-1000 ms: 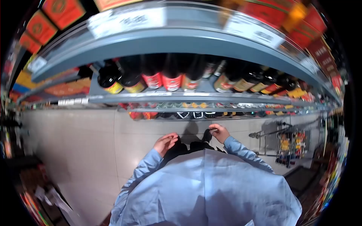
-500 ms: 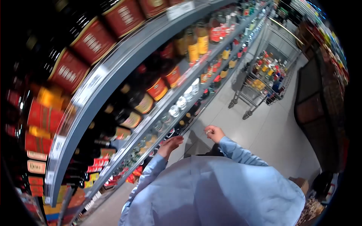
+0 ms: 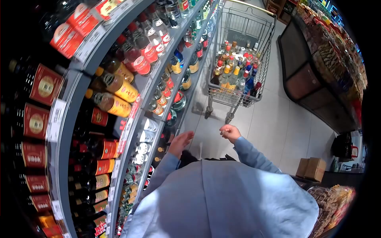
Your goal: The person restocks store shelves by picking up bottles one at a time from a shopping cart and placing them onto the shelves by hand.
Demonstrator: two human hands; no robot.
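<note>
My left hand (image 3: 181, 143) is raised beside the lower shelves, its fingers stretched out and nothing in it. My right hand (image 3: 230, 133) hovers over the floor with fingers curled into a pinch; whatever may be between them is too small to make out. Ahead of both hands stands a wire shopping cart (image 3: 231, 99) loaded with many bottles, among them yellow-capped bottles (image 3: 227, 75) and a blue bottle (image 3: 249, 84). Neither hand touches the cart. Nearest my left hand, the shelf unit (image 3: 75, 99) holds rows of bottles, including yellow-labelled bottles (image 3: 119, 106) lying at a slant in view.
Along the left runs the tall shelving with price tags (image 3: 56, 119). A dark display stand (image 3: 305, 75) heaped with packaged goods borders the aisle on the right. Cardboard boxes (image 3: 314, 168) sit at the lower right. Pale floor tiles (image 3: 262, 131) lie between.
The view has turned and advanced, so the cart appears closer and more to the left. Both hands keep nearly the same pose before the body.
</note>
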